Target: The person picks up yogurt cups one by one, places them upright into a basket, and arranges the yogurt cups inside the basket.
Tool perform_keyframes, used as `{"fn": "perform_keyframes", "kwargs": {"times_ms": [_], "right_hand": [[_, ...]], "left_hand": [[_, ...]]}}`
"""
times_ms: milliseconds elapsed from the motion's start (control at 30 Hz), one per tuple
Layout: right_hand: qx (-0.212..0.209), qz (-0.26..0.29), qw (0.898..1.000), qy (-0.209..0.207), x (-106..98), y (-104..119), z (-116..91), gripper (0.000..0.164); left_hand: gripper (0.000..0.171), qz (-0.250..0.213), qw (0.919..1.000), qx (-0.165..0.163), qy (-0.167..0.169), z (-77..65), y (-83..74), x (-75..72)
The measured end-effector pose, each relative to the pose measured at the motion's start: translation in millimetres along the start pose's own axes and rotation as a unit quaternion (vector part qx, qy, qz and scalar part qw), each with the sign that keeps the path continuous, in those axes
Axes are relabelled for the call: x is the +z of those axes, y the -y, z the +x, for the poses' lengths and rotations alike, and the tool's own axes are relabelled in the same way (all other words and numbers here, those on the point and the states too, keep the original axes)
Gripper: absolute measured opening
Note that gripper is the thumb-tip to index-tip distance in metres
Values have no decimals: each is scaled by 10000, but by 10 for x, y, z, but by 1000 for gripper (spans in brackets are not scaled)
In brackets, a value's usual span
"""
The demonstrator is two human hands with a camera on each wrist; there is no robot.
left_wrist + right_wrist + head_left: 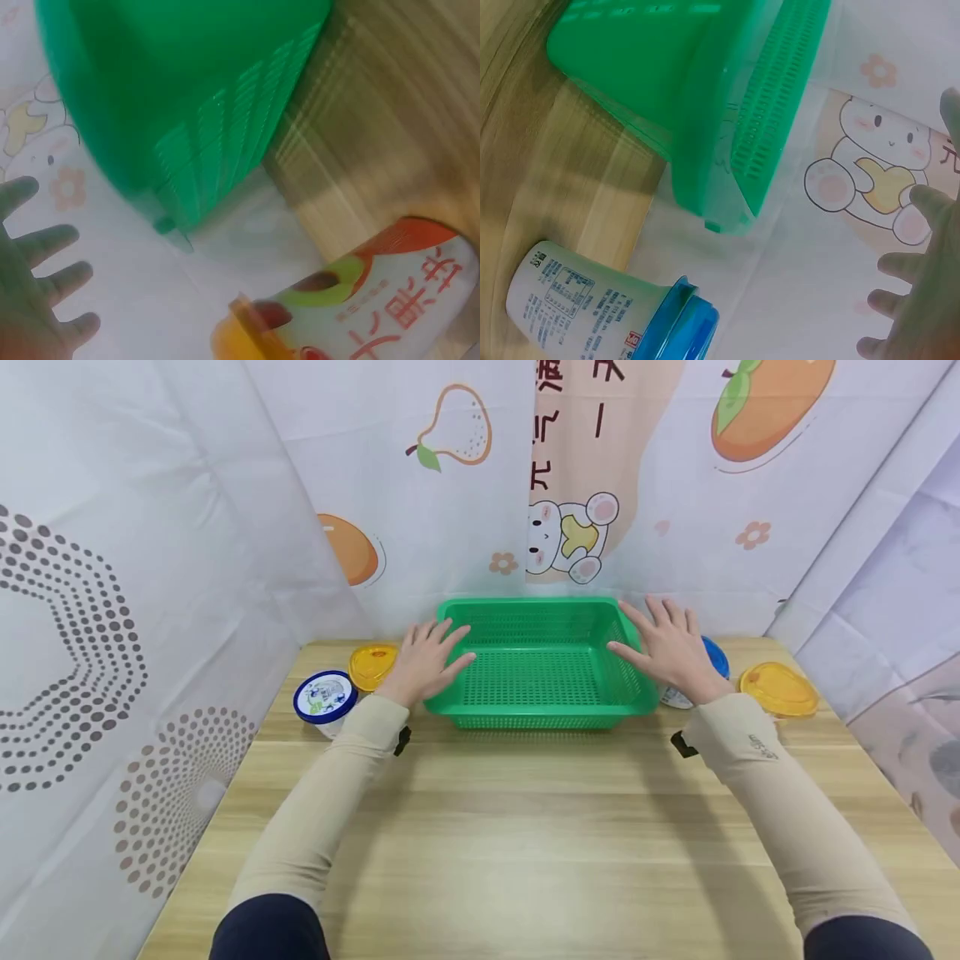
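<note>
A green plastic basket (528,677) with perforated walls and floor stands at the back of the table, with nothing in it. My left hand (422,666) is held over its left end, fingers spread and thumb pointing inward; the left wrist view shows the same hand (34,277) beside the basket wall (180,112). Over the right end hovers my right hand (671,647), its fingers likewise spread. In the right wrist view that hand (922,262) appears apart from the basket (705,112). Neither hand grips anything.
Left of the basket stand a blue-lidded tub (326,697) and a yellow-lidded tub (372,667). To the right are another blue-lidded tub (607,307), partly behind my right hand in the head view, and a yellow-lidded one (778,688). Printed curtains (465,510) hang behind the wooden table (525,827).
</note>
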State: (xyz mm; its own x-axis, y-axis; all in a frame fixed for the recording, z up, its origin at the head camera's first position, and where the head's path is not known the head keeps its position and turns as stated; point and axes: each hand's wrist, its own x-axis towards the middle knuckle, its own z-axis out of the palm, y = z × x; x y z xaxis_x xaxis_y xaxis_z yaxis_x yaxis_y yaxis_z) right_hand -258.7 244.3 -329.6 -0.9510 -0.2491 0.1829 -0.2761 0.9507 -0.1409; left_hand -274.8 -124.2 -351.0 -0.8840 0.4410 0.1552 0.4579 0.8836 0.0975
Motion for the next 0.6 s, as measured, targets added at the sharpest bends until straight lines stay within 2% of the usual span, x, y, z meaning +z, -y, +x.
{"fn": "perform_keyframes", "kwargs": {"times_ms": [333, 600], "right_hand": [[-103, 171, 9996, -219, 17, -44, -275, 65], [-190, 358, 9979, -510, 93, -124, -435, 55]], "left_hand": [[52, -85, 9977, 596, -313, -295, -151, 244], [47, -19, 9962, 752, -437, -456, -211, 369]]}}
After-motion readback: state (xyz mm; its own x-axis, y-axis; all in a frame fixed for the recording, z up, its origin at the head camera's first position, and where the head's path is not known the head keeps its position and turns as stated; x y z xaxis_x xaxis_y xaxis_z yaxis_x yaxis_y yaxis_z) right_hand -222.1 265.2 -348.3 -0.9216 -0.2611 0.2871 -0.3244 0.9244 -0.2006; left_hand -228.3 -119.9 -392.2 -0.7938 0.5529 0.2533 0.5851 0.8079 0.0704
